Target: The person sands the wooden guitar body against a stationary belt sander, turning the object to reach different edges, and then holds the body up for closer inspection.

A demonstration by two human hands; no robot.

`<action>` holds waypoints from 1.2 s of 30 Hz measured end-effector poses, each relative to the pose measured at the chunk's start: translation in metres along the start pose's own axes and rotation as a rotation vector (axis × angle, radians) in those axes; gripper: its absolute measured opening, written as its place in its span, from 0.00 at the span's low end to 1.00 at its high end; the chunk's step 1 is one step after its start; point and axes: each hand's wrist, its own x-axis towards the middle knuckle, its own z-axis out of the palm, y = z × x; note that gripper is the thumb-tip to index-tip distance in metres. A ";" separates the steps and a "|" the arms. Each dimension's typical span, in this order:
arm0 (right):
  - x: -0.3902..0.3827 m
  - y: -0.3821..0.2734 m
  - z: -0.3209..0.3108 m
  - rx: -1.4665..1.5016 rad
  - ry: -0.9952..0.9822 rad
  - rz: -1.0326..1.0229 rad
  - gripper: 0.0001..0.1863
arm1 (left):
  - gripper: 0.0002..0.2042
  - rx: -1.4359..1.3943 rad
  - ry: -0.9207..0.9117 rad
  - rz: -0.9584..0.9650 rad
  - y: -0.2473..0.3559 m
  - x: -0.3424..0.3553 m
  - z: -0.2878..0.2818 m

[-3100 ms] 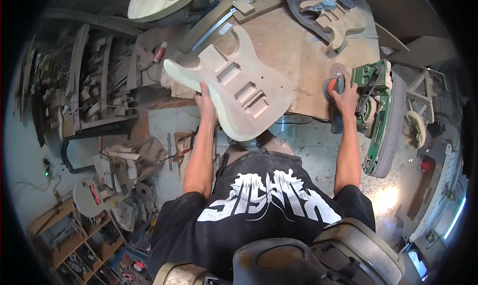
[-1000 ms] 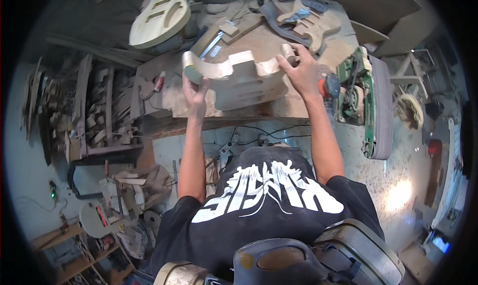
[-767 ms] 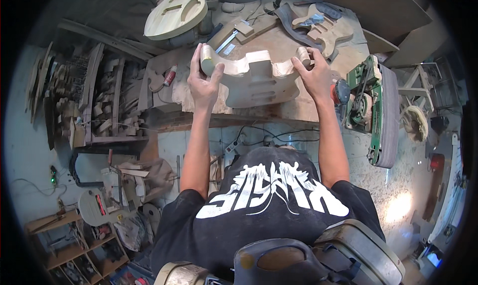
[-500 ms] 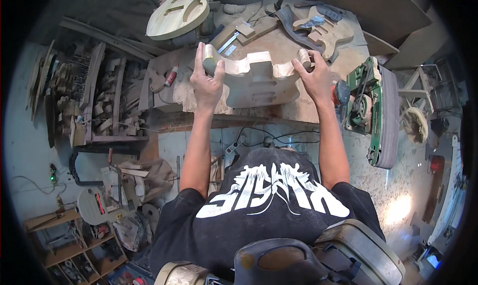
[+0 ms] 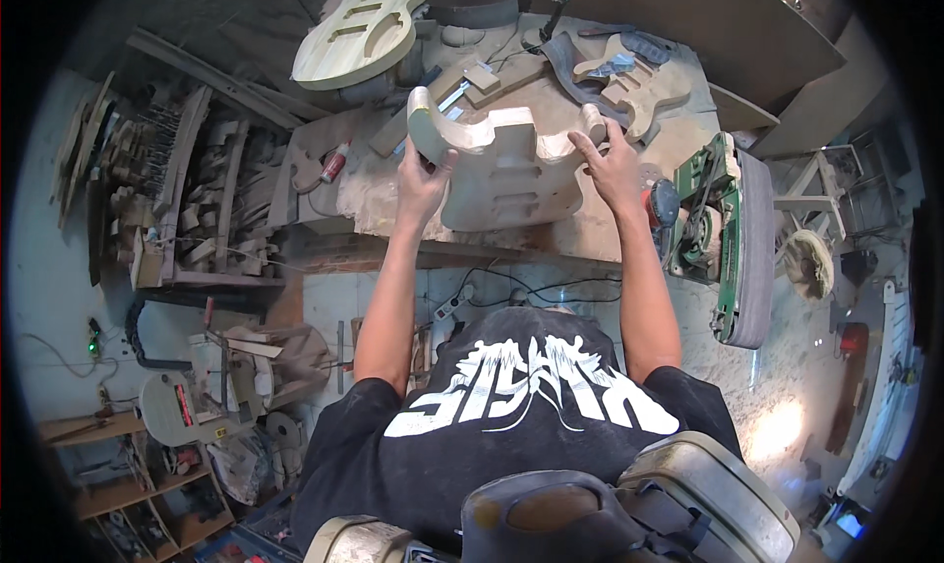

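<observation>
Between both hands I hold an unfinished wooden electric guitar body (image 5: 513, 194), tilted over the workbench with its two horns and pale neck-end edge up and its pocket and cavities showing. My left hand (image 5: 425, 181) grips the left side below the longer horn, thumb on the face and the other fingers partly hidden behind. Over at the shorter horn, my right hand (image 5: 610, 165) is closed, its thumb on the near face and fingers round the outer side. The dusty workbench (image 5: 383, 207) lies beneath and beyond.
A pale guitar body (image 5: 379, 47) stands at far left; another body (image 5: 644, 89) lies at the bench's far right. A red bottle (image 5: 335, 162) is on the left. A handheld sander (image 5: 664, 201) and green belt sander (image 5: 723, 238) stand right. Wood offcuts (image 5: 216, 209) fill a rack.
My left hand has shifted from the top of the left horn to lower on that side. The guitar body sits slightly lower in view, and the whole scene has shifted a little.
</observation>
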 end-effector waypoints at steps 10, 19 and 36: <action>-0.019 0.096 0.047 -0.021 -0.310 0.049 0.42 | 0.33 0.025 0.076 -0.064 0.011 0.015 0.009; -0.033 0.119 0.047 -0.071 -0.331 0.203 0.45 | 0.32 0.011 0.056 -0.082 0.014 0.020 0.011; -0.106 0.168 0.062 0.049 -0.418 0.553 0.50 | 0.27 0.106 0.073 -0.096 0.024 0.057 0.043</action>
